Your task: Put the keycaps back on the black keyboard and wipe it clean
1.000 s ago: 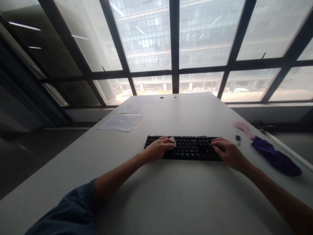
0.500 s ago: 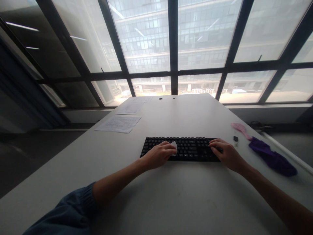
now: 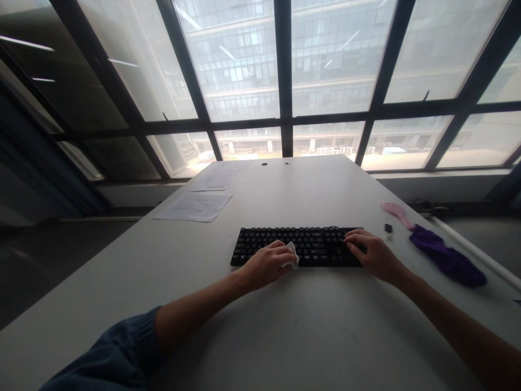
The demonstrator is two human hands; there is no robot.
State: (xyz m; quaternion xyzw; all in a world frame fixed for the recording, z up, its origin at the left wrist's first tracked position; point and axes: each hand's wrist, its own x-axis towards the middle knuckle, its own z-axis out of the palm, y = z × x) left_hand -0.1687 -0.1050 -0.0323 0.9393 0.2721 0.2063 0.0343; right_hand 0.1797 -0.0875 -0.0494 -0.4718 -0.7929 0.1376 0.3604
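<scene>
A black keyboard (image 3: 313, 239) lies flat on the white table. My left hand (image 3: 271, 262) is closed on a crumpled white tissue (image 3: 292, 256), which pokes out past its fingertips at the keyboard's near edge. Over the right end of the keyboard, my right hand (image 3: 372, 254) has its bent fingers and thumb on the number-pad side, gripping that end. The undersides of both hands are hidden.
Printed sheets of paper (image 3: 193, 207) lie on the table (image 3: 301, 195) at the far left. To the right are a small dark object (image 3: 388, 228), a pink hairbrush (image 3: 394, 209) and a purple cloth (image 3: 445, 255). Windows (image 3: 329, 60) stand beyond.
My left hand has moved slightly nearer to me with the tissue, from over the keys to the keyboard's near edge. My right hand stays on the right end. The view has shifted slightly.
</scene>
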